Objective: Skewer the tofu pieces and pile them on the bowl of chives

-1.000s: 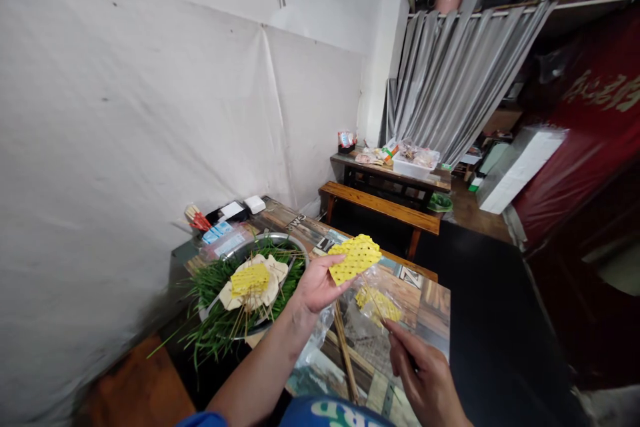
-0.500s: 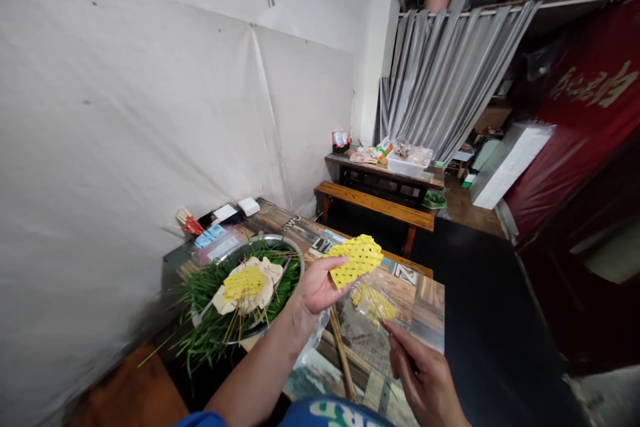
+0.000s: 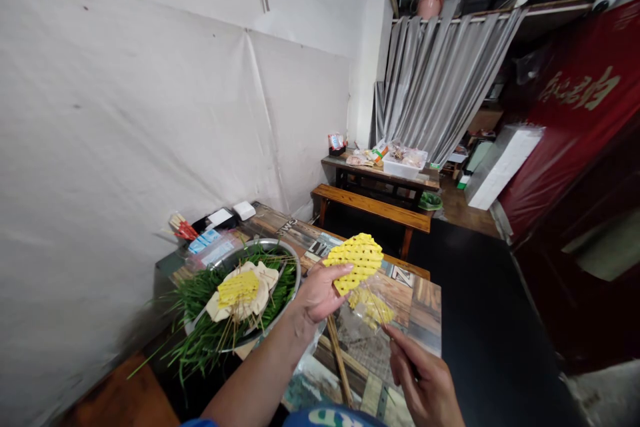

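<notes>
Between thumb and fingers, my left hand (image 3: 320, 293) grips a flat yellow sheet of food with rows of slits (image 3: 357, 259), raised above the table. My right hand (image 3: 420, 373) is closed around a thin wooden skewer (image 3: 376, 310) that points up toward the underside of the sheet; whether its tip touches cannot be made out. Below them, a clear plastic bag (image 3: 367, 307) holds more yellow pieces. To the left is a metal bowl (image 3: 299, 267) with green chives (image 3: 200, 313), pale flat slices (image 3: 270, 275) and another yellow sheet (image 3: 239, 287) on skewers.
A bundle of skewers (image 3: 340, 363) lies on the wood-patterned table (image 3: 425, 307). Packets (image 3: 205, 240) and a dark tray (image 3: 203, 223) stand by the wall behind the bowl. Farther off are a wooden bench (image 3: 373, 207) and a second table with a white plastic box (image 3: 404, 163).
The view has shifted slightly. The yellow sheet is tilted a little more upright in my left hand, and my right hand keeps its grip on the skewer near it.
</notes>
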{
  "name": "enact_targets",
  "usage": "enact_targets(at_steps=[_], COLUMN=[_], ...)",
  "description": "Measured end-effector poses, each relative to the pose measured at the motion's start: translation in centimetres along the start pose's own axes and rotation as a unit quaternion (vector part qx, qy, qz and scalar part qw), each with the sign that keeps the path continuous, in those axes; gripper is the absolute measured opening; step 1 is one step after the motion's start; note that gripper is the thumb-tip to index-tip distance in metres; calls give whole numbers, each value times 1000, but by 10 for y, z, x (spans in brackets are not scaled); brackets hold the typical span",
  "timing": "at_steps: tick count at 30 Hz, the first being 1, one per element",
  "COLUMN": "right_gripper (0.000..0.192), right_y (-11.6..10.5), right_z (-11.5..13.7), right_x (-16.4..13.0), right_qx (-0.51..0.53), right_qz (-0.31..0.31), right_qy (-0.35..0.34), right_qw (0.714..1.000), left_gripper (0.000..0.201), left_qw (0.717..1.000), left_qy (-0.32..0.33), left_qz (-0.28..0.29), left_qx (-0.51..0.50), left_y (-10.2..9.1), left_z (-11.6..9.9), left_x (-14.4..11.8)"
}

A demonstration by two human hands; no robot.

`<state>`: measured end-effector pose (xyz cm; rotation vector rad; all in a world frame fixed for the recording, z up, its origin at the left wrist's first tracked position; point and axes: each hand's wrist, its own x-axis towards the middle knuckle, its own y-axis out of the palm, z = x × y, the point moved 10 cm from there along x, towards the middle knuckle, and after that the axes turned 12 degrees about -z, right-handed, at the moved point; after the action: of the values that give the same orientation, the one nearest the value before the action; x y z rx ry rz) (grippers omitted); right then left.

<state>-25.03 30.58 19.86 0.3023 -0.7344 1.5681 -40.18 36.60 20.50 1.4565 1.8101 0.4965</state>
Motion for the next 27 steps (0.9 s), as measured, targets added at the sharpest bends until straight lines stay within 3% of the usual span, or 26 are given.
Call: enact_targets(at_steps=[8,27], right_gripper=[32,31], right_y=[0,-4], right_z=[-8,-10], right_x=[-4,-2], right_qx=[12,29], right_qz=[2,-18], right_qy=[17,27], right_qw=[1000,999], left_gripper=[46,48], left_qw=[1000,999], left_qy=[-26,13], left_qz=[-10,26], left_qx=[-12,23], left_y=[-2,22], left_z=[2,6], left_x=[4,-8])
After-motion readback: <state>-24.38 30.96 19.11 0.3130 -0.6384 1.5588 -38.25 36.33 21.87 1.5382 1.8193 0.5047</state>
